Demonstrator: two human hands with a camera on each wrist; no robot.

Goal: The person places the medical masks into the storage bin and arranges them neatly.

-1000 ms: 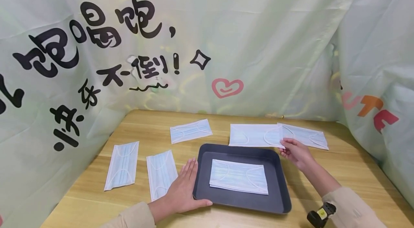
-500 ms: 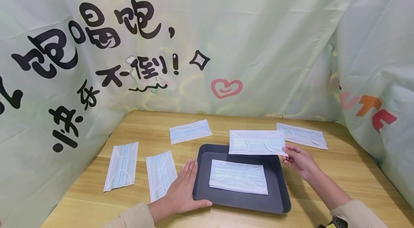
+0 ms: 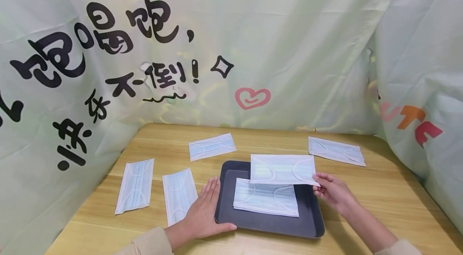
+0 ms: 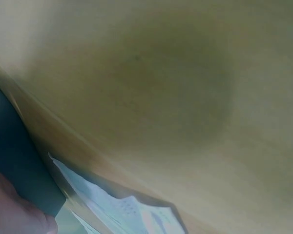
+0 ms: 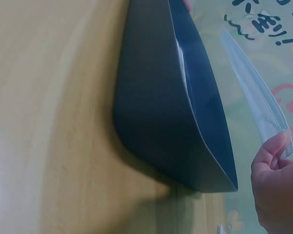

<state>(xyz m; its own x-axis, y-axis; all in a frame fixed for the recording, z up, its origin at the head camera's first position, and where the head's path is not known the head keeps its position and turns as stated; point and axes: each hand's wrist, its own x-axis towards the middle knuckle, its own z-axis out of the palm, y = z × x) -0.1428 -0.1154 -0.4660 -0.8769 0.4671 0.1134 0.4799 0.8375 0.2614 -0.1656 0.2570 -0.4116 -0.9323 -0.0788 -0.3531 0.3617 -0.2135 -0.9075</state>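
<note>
My right hand point(image 3: 334, 192) pinches the right end of a pale blue face mask point(image 3: 282, 170), held above the back part of a dark grey tray point(image 3: 267, 229). In the right wrist view the thumb and fingers grip that mask point(image 5: 259, 95) by its edge, raised over the tray's wall point(image 5: 151, 97). Beneath it in the tray lies a small stack of face masks point(image 3: 265, 200), its back edge partly covered by the held one. My left hand point(image 3: 202, 211) rests with straight fingers against the tray's left side, thumb along the front rim.
Two more masks lie left of the tray, one at the far left point(image 3: 134, 186) and one beside my left hand point(image 3: 179, 192). Another mask point(image 3: 212, 146) lies at the back, and one point(image 3: 337, 151) at the back right. A printed curtain point(image 3: 307, 66) encloses the wooden table point(image 3: 90, 223).
My right hand has brought the face mask from the back right toward me, over the tray and partly above the stack. My left hand stays at the tray's side.
</note>
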